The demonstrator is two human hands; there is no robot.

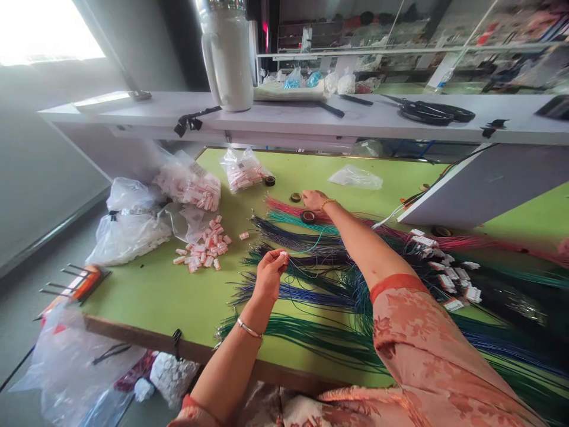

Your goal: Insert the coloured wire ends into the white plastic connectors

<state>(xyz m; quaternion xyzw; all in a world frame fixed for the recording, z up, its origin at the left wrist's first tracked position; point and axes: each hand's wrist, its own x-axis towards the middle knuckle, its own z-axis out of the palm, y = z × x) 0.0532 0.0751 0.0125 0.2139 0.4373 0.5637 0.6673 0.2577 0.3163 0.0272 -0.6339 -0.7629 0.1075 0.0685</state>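
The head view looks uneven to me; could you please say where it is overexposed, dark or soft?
Head view: the patch at upper left is blown out to white; head view: the red wires blur toward the right edge, where the lower corner sinks into darkness; head view: the background beyond the shelf looks hazy.

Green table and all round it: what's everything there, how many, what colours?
table: one, green, middle
shelf: one, white, above table
jug: one, white, on shelf
scissors: one pair, black, on shelf
wires: many, red, green, blue, across table
pink-white plugs: many, left pile and bags
white plugs: many, on wires, right
tape rolls: several, mostly black, around wires
knotted bag: one, whitish, table's left
left hand: one, bare, pinching small white piece
right hand: one, bare, by red wires
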